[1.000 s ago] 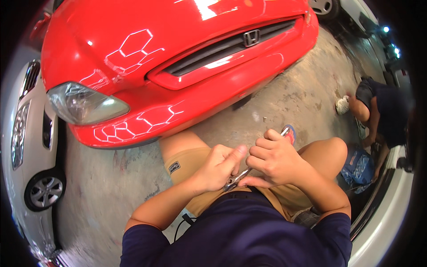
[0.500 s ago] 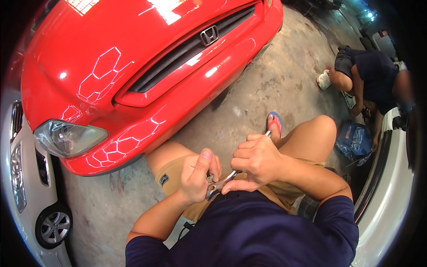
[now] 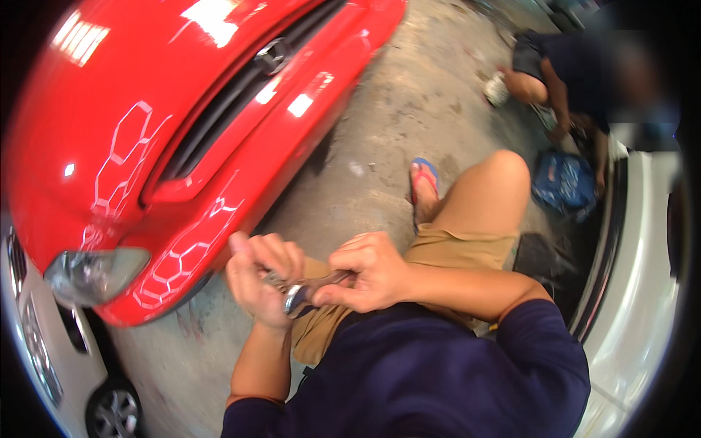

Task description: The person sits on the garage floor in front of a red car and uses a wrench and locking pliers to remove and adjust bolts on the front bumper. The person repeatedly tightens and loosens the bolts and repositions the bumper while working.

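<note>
My right hand [image 3: 369, 274] is wrapped round the handle of a chrome ratchet wrench [image 3: 295, 298], its thumb lying along the tool. The wrench's rounded head points left, toward my left hand [image 3: 259, 277]. My left hand's fingers curl round a small ridged metal piece [image 3: 274, 280] beside the head, thumb up. Motion blur hides that piece's exact shape and whether it is joined to the wrench. Both hands are held close together over my lap.
A red car [image 3: 219, 168] stands ahead to the left, with a silver car [image 3: 44, 328] beyond it. At right are a white car body panel [image 3: 635, 292], a blue bag [image 3: 564, 182] and a crouching person [image 3: 577, 80]. Stained concrete floor [image 3: 380, 109] lies between.
Both hands have shifted left with the wrench, whose handle now lies more level. The view has swung, moving the red car leftward in the picture.
</note>
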The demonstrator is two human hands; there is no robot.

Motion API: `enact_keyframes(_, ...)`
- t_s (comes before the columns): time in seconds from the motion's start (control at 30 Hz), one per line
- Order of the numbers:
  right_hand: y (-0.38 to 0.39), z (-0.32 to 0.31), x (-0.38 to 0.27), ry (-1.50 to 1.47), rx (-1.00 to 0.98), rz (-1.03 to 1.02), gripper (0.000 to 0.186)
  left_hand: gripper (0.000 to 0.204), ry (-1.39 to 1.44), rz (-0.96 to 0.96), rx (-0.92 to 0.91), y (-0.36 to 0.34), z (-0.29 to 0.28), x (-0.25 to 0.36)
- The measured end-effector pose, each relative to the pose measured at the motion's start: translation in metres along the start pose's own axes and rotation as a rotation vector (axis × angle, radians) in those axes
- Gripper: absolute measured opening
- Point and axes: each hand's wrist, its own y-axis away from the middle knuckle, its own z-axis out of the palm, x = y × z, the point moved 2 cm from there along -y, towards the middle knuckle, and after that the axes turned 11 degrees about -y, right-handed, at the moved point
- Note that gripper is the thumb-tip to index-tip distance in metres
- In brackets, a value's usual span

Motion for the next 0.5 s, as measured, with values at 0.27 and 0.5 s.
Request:
enact_keyframes(0.27,0.020,0.025,0.010,-0.194,0.185,0.226,0.057,0.036,-0.102,0.150,-0.111,-0.006,-0.013,-0.027)
enact_keyframes(0.5,0.033,0.011,0.013,-0.019,0.050,0.228,0.062,0.056,-0.064,-0.477,-0.154,0.008,-0.001,-0.026)
